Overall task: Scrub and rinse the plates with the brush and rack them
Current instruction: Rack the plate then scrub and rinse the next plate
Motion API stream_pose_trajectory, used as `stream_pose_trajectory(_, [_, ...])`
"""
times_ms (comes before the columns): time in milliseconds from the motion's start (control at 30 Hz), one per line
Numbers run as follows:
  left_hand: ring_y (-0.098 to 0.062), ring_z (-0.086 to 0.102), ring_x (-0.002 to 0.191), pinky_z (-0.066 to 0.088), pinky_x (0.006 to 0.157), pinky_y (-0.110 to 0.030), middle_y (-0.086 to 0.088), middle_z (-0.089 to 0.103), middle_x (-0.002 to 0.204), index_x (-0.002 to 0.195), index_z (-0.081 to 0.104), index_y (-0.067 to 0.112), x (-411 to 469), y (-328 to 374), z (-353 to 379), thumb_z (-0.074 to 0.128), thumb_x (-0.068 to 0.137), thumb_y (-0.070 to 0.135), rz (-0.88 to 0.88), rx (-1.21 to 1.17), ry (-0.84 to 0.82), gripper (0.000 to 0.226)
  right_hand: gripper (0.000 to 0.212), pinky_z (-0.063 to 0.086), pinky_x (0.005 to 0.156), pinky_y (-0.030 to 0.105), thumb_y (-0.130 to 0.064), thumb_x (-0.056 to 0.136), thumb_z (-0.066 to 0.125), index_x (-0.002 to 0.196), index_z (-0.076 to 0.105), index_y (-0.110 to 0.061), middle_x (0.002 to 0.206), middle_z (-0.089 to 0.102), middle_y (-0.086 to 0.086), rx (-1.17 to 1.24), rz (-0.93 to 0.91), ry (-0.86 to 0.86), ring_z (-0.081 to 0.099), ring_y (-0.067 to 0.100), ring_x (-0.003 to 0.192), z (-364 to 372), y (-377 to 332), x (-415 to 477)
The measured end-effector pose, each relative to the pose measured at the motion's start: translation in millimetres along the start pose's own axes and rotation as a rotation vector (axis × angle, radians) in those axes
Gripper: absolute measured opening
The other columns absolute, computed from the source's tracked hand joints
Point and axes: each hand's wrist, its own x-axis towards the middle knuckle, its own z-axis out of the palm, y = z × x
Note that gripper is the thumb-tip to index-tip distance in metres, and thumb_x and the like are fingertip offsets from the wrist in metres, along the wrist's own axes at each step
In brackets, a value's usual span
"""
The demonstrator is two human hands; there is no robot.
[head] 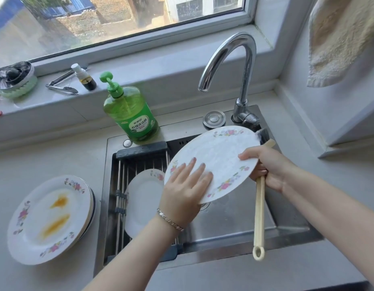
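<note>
A soapy white plate with a floral rim (218,156) is tilted over the sink. My left hand (186,190) lies flat on its lower left part, fingers spread. My right hand (265,166) pinches the plate's right edge with the thumb on top and also grips a cream long-handled brush (259,215); the handle hangs down and the dark bristle head (262,135) shows behind the plate's upper right. A clean plate (143,200) rests on the metal rack (121,185) in the sink's left part. A stack of dirty plates (49,219) with orange smears sits on the counter at left.
The chrome faucet (240,66) arches above the steel sink (234,223); no water is visible. A green dish-soap bottle (129,114) stands behind the sink. On the windowsill are tongs (61,86), a small bottle (84,77) and a round container (16,80). A towel (337,38) hangs at upper right.
</note>
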Motion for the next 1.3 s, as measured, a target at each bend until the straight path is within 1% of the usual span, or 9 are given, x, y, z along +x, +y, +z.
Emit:
stream_pose_trajectory(267, [-0.013, 0.054, 0.043, 0.041, 0.044, -0.018, 0.003, 0.062, 0.049, 0.060, 0.066, 0.015, 2, 1, -8, 0.053, 0.068, 0.015, -0.251, -0.176, 0.107, 0.015, 0.034, 0.029, 0.036, 0.016, -0.054, 0.085, 0.054, 0.085, 0.052, -0.020, 0.070, 0.062, 0.002, -0.240, -0.283, 0.149, 0.038, 0.006, 0.034, 1, -4, 2])
stream_pose_trajectory(333, [-0.016, 0.043, 0.046, 0.034, 0.040, -0.018, 0.007, 0.040, 0.036, 0.044, 0.046, 0.023, 6, 7, -20, 0.052, 0.066, 0.025, -0.530, -0.310, 0.011, 0.022, 0.036, 0.044, 0.063, 0.024, -0.059, 0.089, 0.044, 0.099, 0.054, -0.026, 0.092, 0.063, 0.000, -0.498, -0.458, 0.317, 0.065, 0.013, 0.073, -2, 2, 8])
stream_pose_trajectory(400, [-0.006, 0.045, 0.048, 0.032, 0.044, -0.013, 0.007, 0.036, 0.033, 0.042, 0.036, 0.026, 11, 13, -25, 0.064, 0.065, 0.024, -0.792, -0.461, -0.050, 0.036, 0.047, 0.042, 0.089, 0.034, -0.057, 0.090, 0.041, 0.129, 0.048, -0.030, 0.113, 0.060, 0.001, -0.790, -0.552, 0.384, 0.057, 0.023, 0.109, 1, 12, 10])
stream_pose_trajectory(600, [-0.004, 0.038, 0.039, 0.028, 0.043, -0.016, 0.013, 0.037, 0.040, 0.047, 0.036, 0.028, 25, 10, -32, 0.053, 0.058, 0.036, -0.817, -0.487, -0.216, 0.022, 0.051, 0.048, 0.060, 0.024, -0.054, 0.073, 0.057, 0.119, 0.062, -0.032, 0.092, 0.060, -0.009, -1.037, -1.110, 0.143, 0.060, 0.011, 0.070, 55, 60, -24])
stream_pose_trajectory(733, [-0.002, 0.049, 0.043, 0.036, 0.043, -0.011, 0.013, 0.049, 0.045, 0.047, 0.048, 0.025, 21, 8, -38, 0.070, 0.053, 0.026, -0.946, -0.615, -0.204, 0.023, 0.034, 0.038, 0.063, 0.025, -0.043, 0.079, 0.064, 0.107, 0.065, -0.025, 0.081, 0.057, -0.009, -0.762, -0.689, 0.339, 0.050, 0.011, 0.074, 33, 19, 16])
stream_pose_trajectory(900, [-0.008, 0.040, 0.041, 0.031, 0.043, -0.012, 0.002, 0.049, 0.041, 0.046, 0.039, 0.023, 25, 9, -37, 0.057, 0.055, 0.031, -0.894, -0.566, -0.265, 0.021, 0.035, 0.043, 0.069, 0.018, -0.046, 0.071, 0.064, 0.104, 0.067, -0.035, 0.087, 0.061, -0.022, -0.895, -0.961, 0.080, 0.055, 0.001, 0.079, 66, 43, -19])
stream_pose_trajectory(1033, [0.004, 0.050, 0.042, 0.037, 0.043, -0.010, 0.021, 0.053, 0.038, 0.047, 0.050, 0.025, 18, 7, -45, 0.073, 0.053, 0.022, -0.980, -0.715, -0.162, 0.024, 0.014, 0.042, 0.065, 0.030, -0.037, 0.076, 0.066, 0.080, 0.064, -0.024, 0.069, 0.061, -0.009, -0.798, -0.675, 0.307, 0.054, 0.017, 0.075, 36, 12, 19])
stream_pose_trajectory(1200, [0.007, 0.048, 0.040, 0.037, 0.043, -0.010, 0.021, 0.053, 0.038, 0.049, 0.052, 0.022, 20, 3, -46, 0.078, 0.055, 0.013, -1.025, -0.757, -0.115, 0.029, 0.023, 0.046, 0.075, 0.030, -0.034, 0.073, 0.072, 0.096, 0.069, -0.032, 0.085, 0.068, -0.011, -0.765, -0.817, 0.102, 0.060, 0.011, 0.083, 49, 33, 4])
stream_pose_trajectory(1300, [0.007, 0.053, 0.045, 0.045, 0.049, -0.014, 0.020, 0.059, 0.044, 0.055, 0.059, 0.022, 19, 4, -48, 0.078, 0.053, 0.009, -1.060, -0.849, -0.099, 0.024, 0.015, 0.047, 0.077, 0.032, -0.034, 0.073, 0.071, 0.086, 0.068, -0.027, 0.082, 0.069, -0.010, -0.679, -0.696, 0.247, 0.061, 0.015, 0.087, 34, 16, 26])
